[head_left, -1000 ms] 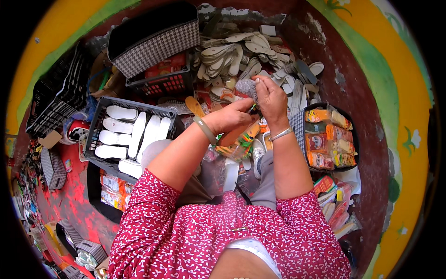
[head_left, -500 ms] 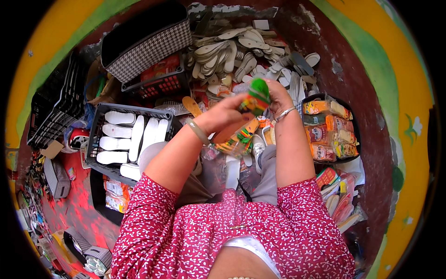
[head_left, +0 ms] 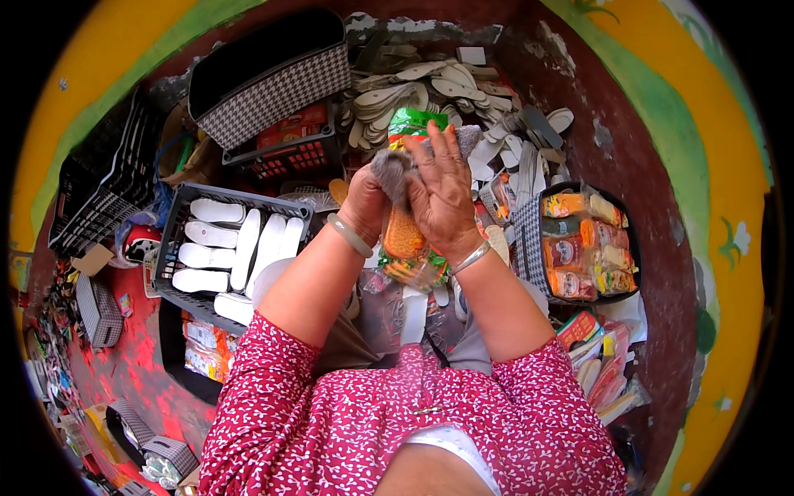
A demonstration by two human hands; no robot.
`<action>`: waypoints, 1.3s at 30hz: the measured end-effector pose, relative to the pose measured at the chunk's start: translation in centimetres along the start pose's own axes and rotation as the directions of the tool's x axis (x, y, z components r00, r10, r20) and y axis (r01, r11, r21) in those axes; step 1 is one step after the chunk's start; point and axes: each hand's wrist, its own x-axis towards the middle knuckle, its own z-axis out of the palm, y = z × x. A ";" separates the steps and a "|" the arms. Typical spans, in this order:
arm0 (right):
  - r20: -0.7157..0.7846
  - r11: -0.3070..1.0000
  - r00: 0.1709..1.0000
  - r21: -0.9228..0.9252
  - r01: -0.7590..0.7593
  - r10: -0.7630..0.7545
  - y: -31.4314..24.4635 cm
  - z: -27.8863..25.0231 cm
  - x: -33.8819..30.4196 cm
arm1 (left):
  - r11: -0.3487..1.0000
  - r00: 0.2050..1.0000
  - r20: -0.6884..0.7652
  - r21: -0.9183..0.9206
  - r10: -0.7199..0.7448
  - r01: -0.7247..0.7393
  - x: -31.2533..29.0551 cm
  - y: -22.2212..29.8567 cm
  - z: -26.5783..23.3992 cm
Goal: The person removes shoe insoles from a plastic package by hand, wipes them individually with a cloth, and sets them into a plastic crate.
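In front of me is a printed plastic packet (head_left: pixel 403 236) with a green top end and an orange insole showing through it. A fuzzy grey cloth (head_left: pixel 392 172) lies over its middle, and a grey end sticks out beyond my right fingers. My left hand (head_left: pixel 364 198) is closed at the packet's left side, with the cloth bunched at its fingers. My right hand (head_left: pixel 442 198) lies flat against the packet and cloth, its fingers stretched out and apart, pointing away from me.
A grey crate (head_left: pixel 186 285) of white insoles stands left. On the right, a checked basket (head_left: pixel 529 240) holds packaged insoles. Loose insoles (head_left: pixel 397 95) are heaped at the back, beside a large houndstooth bin (head_left: pixel 281 95). More packets (head_left: pixel 608 355) lie at lower right.
The packet has turned more upright, its green end now farthest from me. My right hand has moved left and flattened against it. The grey cloth now shows clearly between my hands.
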 end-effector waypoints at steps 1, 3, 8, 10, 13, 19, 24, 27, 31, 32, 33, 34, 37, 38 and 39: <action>-0.014 0.999 0.999 -0.005 -0.032 0.032 0.2 0.3 0.0 | 0.997 0.999 0.009 0.069 -0.041 0.040 -0.1 0.0 -0.2; -0.094 0.983 0.984 0.120 -0.137 0.149 1.1 0.9 -0.1 | 0.972 0.992 0.023 0.204 -0.127 0.119 -0.1 0.4 1.4; 0.080 0.744 0.849 0.442 -0.500 0.523 2.4 -0.8 1.0 | 0.878 0.966 -0.054 0.407 -0.252 0.252 -0.2 -0.2 3.5; 0.045 0.691 0.836 0.538 -0.482 0.547 3.3 -0.8 1.0 | 0.834 0.950 -0.067 0.463 -0.304 0.300 -0.2 -0.5 3.4; 0.185 0.369 0.769 0.794 -0.484 0.611 4.1 -0.7 0.8 | 0.878 0.935 -0.076 0.323 -0.347 0.353 -0.3 -0.7 3.7; 0.330 -0.076 0.610 0.912 -0.403 0.721 4.4 -0.7 1.0 | 0.887 0.931 -0.047 0.289 -0.361 0.359 0.0 -0.4 4.0; 0.527 -0.358 0.487 0.844 -0.400 0.696 7.4 -0.5 -0.1 | 0.939 0.964 -0.004 0.226 -0.267 0.261 0.4 -0.5 3.6; 0.472 -0.298 0.557 0.877 -0.377 0.684 9.2 -1.9 -0.2 | 0.979 0.979 0.071 0.095 -0.189 0.182 1.1 -0.3 3.9; -0.056 0.480 0.763 0.806 -0.346 0.644 4.8 -3.1 1.3 | 0.973 0.976 0.021 -0.083 -0.216 0.217 1.2 0.4 3.3; 0.009 0.574 0.859 0.740 -0.350 0.512 3.6 -3.1 1.3 | 0.981 0.988 0.006 -0.117 -0.156 0.155 1.3 0.4 3.0; 0.014 0.758 0.932 0.578 -0.302 0.361 2.6 -2.4 0.7 | 0.984 0.994 -0.007 -0.148 -0.105 0.103 1.5 0.4 2.8; 0.056 0.896 0.977 0.391 -0.210 0.204 1.8 -1.5 -0.1 | 0.983 0.998 -0.022 -0.179 -0.054 0.049 1.8 0.3 2.4; 0.222 0.993 0.972 0.111 0.051 -0.075 -0.2 0.9 -1.6 | 0.995 0.991 -0.132 -0.104 -0.027 0.014 1.4 1.1 2.2; 0.203 0.991 0.976 0.121 0.053 -0.077 -0.2 1.1 -1.5 | 0.996 0.996 -0.091 -0.088 -0.020 0.012 1.2 1.3 2.2; 0.184 0.990 0.980 0.130 0.055 -0.079 0.1 1.3 -1.2 | 0.992 0.994 -0.097 -0.122 -0.056 0.044 1.1 1.2 2.3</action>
